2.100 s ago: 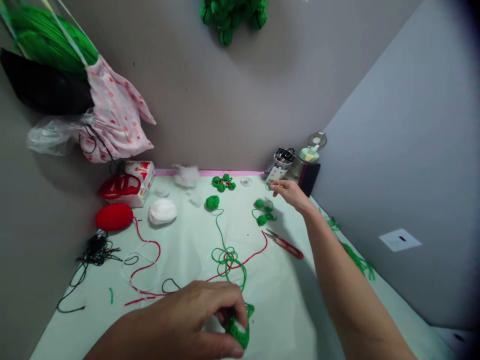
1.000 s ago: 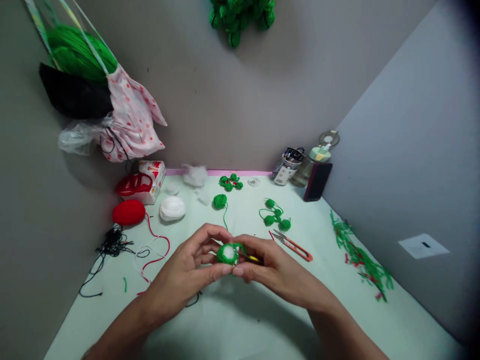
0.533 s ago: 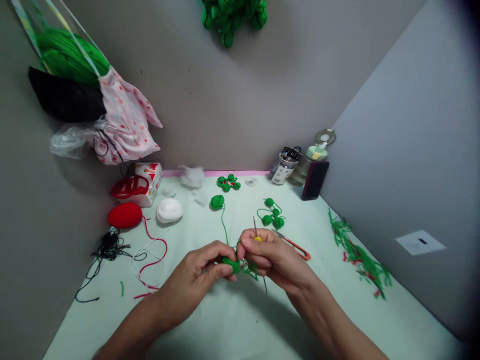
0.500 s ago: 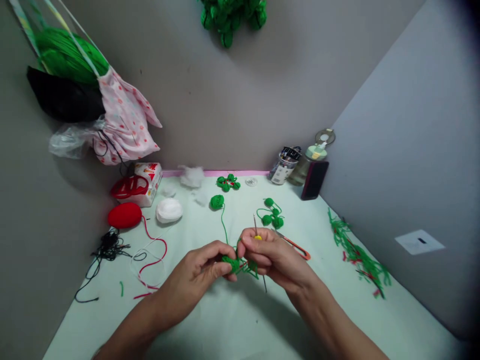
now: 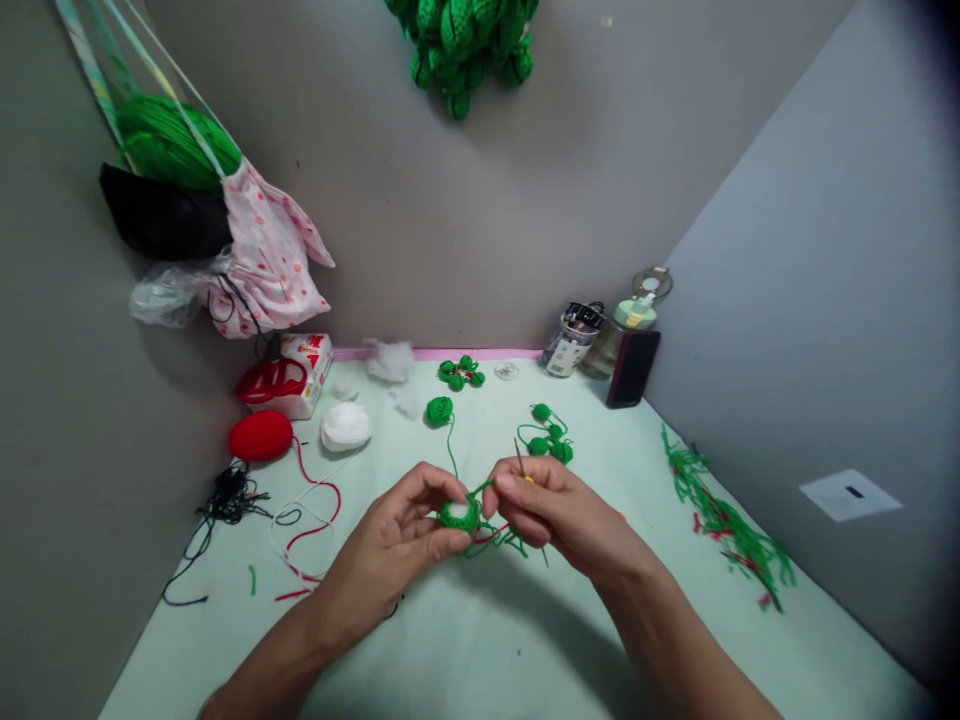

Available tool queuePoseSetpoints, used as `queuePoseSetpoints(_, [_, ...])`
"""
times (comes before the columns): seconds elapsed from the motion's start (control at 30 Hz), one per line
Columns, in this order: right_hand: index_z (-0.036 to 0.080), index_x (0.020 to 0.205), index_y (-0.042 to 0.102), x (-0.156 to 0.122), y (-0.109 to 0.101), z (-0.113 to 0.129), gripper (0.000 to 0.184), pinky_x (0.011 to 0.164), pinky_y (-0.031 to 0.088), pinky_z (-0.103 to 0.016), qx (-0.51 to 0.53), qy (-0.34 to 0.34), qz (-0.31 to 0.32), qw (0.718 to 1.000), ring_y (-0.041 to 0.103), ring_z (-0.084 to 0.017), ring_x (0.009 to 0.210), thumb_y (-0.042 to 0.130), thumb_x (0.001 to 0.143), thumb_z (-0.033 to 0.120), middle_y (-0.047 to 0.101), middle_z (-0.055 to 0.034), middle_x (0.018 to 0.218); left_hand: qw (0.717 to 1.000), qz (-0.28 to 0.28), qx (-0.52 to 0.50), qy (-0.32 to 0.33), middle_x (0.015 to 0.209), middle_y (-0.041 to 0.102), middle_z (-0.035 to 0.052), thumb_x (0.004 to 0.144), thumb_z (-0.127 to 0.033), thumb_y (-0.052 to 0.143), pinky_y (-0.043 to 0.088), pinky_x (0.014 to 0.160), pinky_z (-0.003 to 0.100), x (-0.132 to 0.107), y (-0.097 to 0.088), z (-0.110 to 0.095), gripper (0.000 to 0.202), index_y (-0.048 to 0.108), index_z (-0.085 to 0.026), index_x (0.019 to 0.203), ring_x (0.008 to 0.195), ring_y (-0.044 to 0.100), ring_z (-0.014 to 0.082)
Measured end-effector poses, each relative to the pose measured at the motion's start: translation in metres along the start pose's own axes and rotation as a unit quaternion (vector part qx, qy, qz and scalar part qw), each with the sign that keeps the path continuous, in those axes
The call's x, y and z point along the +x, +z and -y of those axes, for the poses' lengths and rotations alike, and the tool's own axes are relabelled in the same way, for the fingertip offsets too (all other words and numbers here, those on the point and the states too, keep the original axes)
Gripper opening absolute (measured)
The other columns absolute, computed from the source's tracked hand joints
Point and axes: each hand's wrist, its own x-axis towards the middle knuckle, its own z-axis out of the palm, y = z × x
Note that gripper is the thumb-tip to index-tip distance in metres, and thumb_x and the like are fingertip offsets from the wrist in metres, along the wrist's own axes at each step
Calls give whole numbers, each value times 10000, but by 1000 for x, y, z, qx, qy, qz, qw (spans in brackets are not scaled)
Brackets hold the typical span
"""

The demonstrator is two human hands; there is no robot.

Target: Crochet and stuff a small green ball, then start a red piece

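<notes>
My left hand (image 5: pixel 409 535) pinches a small green crocheted piece (image 5: pixel 471 522) whose round opening shows white stuffing (image 5: pixel 457 510). In my right hand (image 5: pixel 551 500) a thin crochet hook (image 5: pixel 519 455) with a yellow grip is held at a slant, its lower end poking out below the fingers. The right thumb and forefinger also pinch a green strand (image 5: pixel 480 489) running from the piece. Loose green and red yarn ends (image 5: pixel 499 540) dangle between the hands. Beyond them lies a green yarn ball (image 5: pixel 439 411), its strand leading down toward the left hand.
Left stand red yarn (image 5: pixel 261 436), white yarn (image 5: pixel 346 427), tangled black thread (image 5: pixel 229 495) and a tissue box (image 5: pixel 313 370) with red scissors (image 5: pixel 274 385). Small green balls (image 5: pixel 541 446) lie ahead. A phone (image 5: pixel 634 369), pen jar (image 5: pixel 568 345) and yarn scraps (image 5: pixel 724 515) are right.
The green piece has turned so its white-filled opening faces up. My right hand has shifted slightly right, drawing the green strand out. The view has tipped a little upward.
</notes>
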Motion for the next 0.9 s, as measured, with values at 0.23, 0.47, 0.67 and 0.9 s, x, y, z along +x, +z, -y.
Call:
queuePoseSetpoints(0.23, [194, 758, 635, -11, -11, 6, 469, 594, 320, -276, -299, -33, -9, 954, 431, -125, 618, 521, 1035, 555, 516, 24, 669, 997, -28, 64, -12, 1005, 674, 20, 850, -259, 770, 500, 915, 350, 1, 0, -3, 292, 598, -233, 1084, 986, 656, 200])
queuePoseSetpoints(0.47, [232, 1177, 685, 12, -28, -14, 319, 730, 461, -345, -651, -4, -175, 738, 700, -236, 843, 415, 1089, 380, 719, -109, 1122, 955, -21, 297, 10, 1096, 692, 36, 843, -228, 672, 463, 996, 381, 14, -24, 12, 216, 658, -240, 1059, 1090, 621, 237])
queuePoseSetpoints(0.67, [199, 1106, 743, 55, -35, -29, 194, 822, 474, -346, -730, 12, -119, 673, 697, -300, 1073, 579, 1002, 191, 765, -134, 1111, 927, -38, 373, 5, 1056, 694, 49, 760, -148, 649, 435, 1023, 430, 27, -47, 42, 274, 705, -238, 1014, 1075, 572, 274])
queuePoseSetpoints(0.9, [181, 1182, 720, 148, 0, -15, 208, 1045, 483, -424, -715, -66, -91, 690, 628, -288, 1241, 580, 1031, 206, 719, -138, 1242, 925, -25, 378, 9, 1104, 716, 82, 799, -233, 702, 467, 1010, 427, 21, -48, 40, 253, 718, -209, 1051, 1075, 617, 278])
